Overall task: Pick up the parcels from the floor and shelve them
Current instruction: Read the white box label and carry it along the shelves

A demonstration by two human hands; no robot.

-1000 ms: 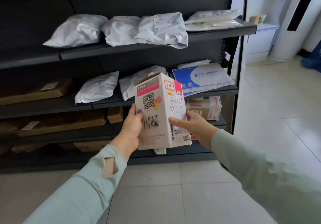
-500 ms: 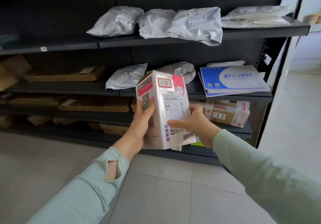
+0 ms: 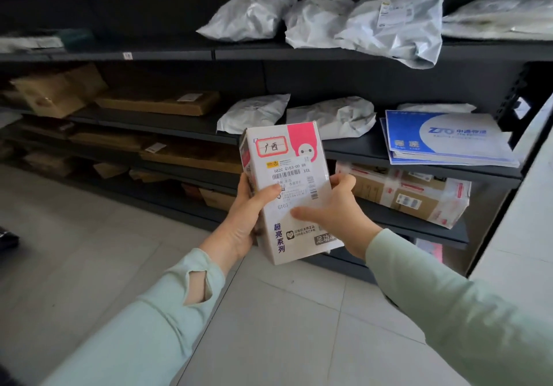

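I hold a tall white and pink box parcel point(image 3: 294, 158) upright in both hands, in front of the dark shelving unit point(image 3: 167, 55). Its shipping label faces me. My left hand point(image 3: 244, 221) grips its left side with the thumb across the front. My right hand point(image 3: 335, 212) holds the right side, thumb on the label. The box hangs in the air at the height of the second and third shelves, apart from them.
White poly bags point(image 3: 323, 20) lie on the top shelf, more bags point(image 3: 254, 113) and blue envelopes point(image 3: 449, 140) on the second. Brown cartons point(image 3: 161, 102) fill the left shelves. A taped carton point(image 3: 413, 194) sits lower right. Grey tiled floor point(image 3: 89, 251) lies below.
The view has swung left along the shelves. The box has turned in my hands so its labelled face now points at me; both hands keep their grip.
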